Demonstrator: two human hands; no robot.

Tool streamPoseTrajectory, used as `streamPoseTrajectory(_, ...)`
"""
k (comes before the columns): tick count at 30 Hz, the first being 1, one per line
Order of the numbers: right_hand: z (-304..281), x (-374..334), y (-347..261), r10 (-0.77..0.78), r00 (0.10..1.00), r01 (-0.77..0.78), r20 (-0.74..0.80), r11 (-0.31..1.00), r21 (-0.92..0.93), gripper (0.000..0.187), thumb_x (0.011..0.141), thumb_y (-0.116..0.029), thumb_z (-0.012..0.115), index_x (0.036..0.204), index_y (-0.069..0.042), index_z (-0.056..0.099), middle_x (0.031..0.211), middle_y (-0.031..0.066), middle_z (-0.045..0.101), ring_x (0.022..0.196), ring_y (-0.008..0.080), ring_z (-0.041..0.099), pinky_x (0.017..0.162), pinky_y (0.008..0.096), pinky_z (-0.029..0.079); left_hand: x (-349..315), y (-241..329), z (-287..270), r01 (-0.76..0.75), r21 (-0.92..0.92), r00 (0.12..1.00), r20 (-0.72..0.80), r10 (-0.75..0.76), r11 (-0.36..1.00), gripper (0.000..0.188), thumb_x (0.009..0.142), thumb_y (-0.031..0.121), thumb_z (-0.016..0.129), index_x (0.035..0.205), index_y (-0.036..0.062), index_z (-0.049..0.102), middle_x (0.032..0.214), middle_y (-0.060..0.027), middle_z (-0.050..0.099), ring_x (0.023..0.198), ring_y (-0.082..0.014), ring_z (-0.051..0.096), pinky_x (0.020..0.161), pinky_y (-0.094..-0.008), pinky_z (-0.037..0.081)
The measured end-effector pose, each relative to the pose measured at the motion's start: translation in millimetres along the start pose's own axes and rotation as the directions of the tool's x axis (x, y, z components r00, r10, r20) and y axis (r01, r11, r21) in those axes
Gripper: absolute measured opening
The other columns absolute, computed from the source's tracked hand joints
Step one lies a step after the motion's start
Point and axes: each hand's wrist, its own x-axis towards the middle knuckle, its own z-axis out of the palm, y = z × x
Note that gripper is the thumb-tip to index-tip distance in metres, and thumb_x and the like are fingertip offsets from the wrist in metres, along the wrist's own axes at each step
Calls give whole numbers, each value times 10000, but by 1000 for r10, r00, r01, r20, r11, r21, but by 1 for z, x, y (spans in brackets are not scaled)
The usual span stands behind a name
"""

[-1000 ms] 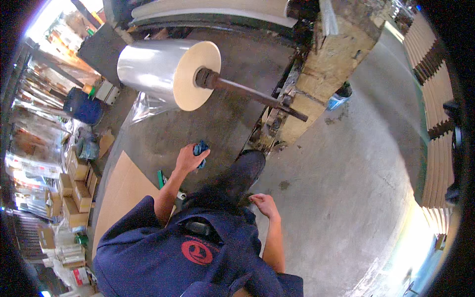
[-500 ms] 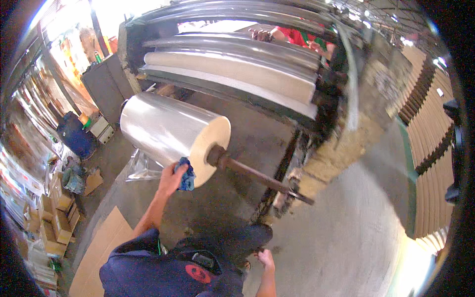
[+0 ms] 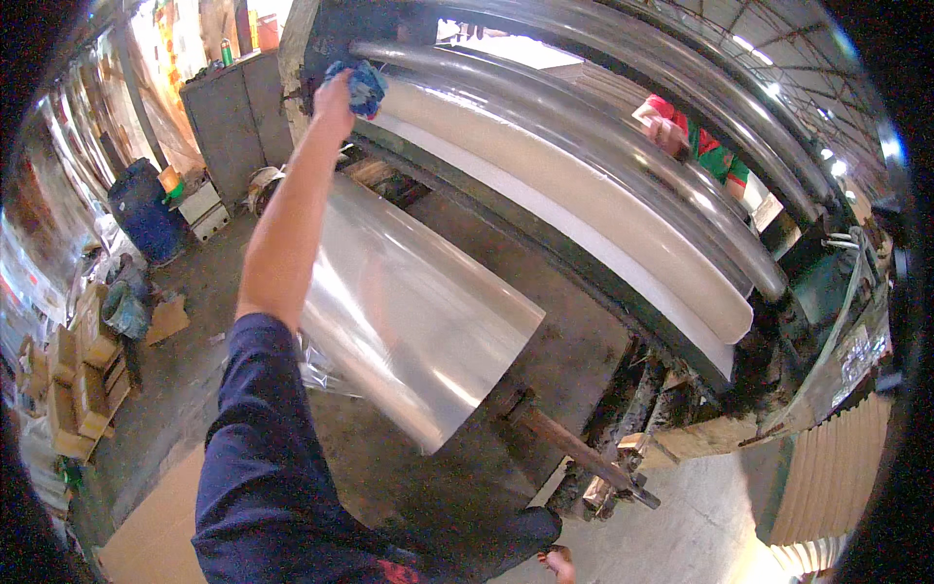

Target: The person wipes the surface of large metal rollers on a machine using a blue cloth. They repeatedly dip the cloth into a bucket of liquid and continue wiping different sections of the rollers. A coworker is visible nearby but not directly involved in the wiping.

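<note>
My left arm stretches up and forward across the machine's left end. My left hand (image 3: 333,102) is closed on a crumpled blue cloth (image 3: 367,90), held against the left end of the machine's rollers. Below the arm hangs a large roll of shiny clear film (image 3: 418,321) on a rusty steel shaft (image 3: 574,448). A cream-coloured roller (image 3: 564,195) with a white sheet under it runs along the machine to the right of the cloth. My right hand (image 3: 557,563) is low beside my knee, fingers curled in; what they hold, if anything, is hidden.
Metal rollers (image 3: 623,136) span the machine, with a co-worker in a red and green top (image 3: 715,156) behind them. At left stand a grey cabinet (image 3: 238,112), a blue drum (image 3: 146,214) and cardboard boxes (image 3: 83,380). Stacked corrugated board (image 3: 827,467) is at right.
My left hand has moved from the film roll's near end up to the machine's left end, carrying the blue cloth. The view has turned and come closer to the machine.
</note>
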Motion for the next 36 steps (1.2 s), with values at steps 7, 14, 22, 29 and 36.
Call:
streamPoseTrajectory(7,3,9,25,29,997,-64,-76,851,-521,272,882,-263,491,719,-100,636,634,11,584,591,147,559,508,308,430,20,-91,72,-245,932,858,80,507,268,454,874,387,509,1109,15,619,1185,-185,586,1103,-401,530,920,-470,434)
streamPoseTrajectory(14,50,-4,10,-37,975,-140,-220,666,-733,282,884,-281,491,746,-83,637,660,49,590,608,180,568,525,326,444,-77,-100,116,-739,645,532,737,417,-195,393,881,383,532,1123,85,612,1186,-95,560,1139,-324,498,875,-559,437)
streamPoseTrajectory(22,68,2,-13,-168,951,-158,-259,458,-875,300,886,-302,491,777,-63,637,690,92,597,627,217,580,543,346,460,-42,-78,69,-757,582,472,801,367,-297,409,836,266,606,1193,76,549,1191,-119,555,1151,-341,499,906,-550,416)
streamPoseTrajectory(29,60,8,-23,-134,954,-186,-268,436,-880,321,888,-319,491,804,-46,638,716,129,603,645,250,590,560,364,474,-66,-111,126,-628,713,570,694,441,-311,302,862,261,535,998,1,610,1059,-193,578,1012,-349,563,834,-498,479)
streamPoseTrajectory(36,20,6,-43,33,966,-238,-256,496,-835,346,889,-337,492,831,-29,638,742,166,609,662,283,600,576,382,488,-130,-123,147,-920,236,176,962,208,-314,330,762,193,616,1084,124,614,1114,-94,588,1102,-292,523,827,-541,432)
